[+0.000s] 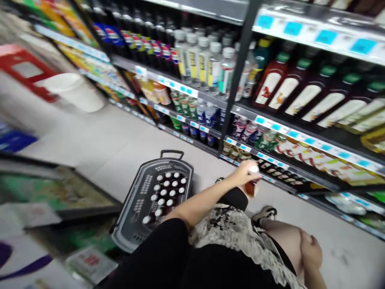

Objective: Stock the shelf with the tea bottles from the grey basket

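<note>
My left hand (243,173) is closed around the upper part of a small bottle of reddish-brown drink (251,188). The bottle's white cap shows beside my fingers, and it is held in front of the lowest shelf. Against my right knee rests my right hand (311,249); its fingers are blurred and partly hidden. To the left on the floor stands a grey shopping basket (126,233) with its handle folded outward. Several white-capped bottles (171,193) stand upright inside it.
Shelving (207,96) runs along the front with cola, clear drinks and large green-capped bottles (306,96). A white bucket (82,92) stands on the floor at the far left. Behind the basket, near left, are low display cases (60,192) with goods on top.
</note>
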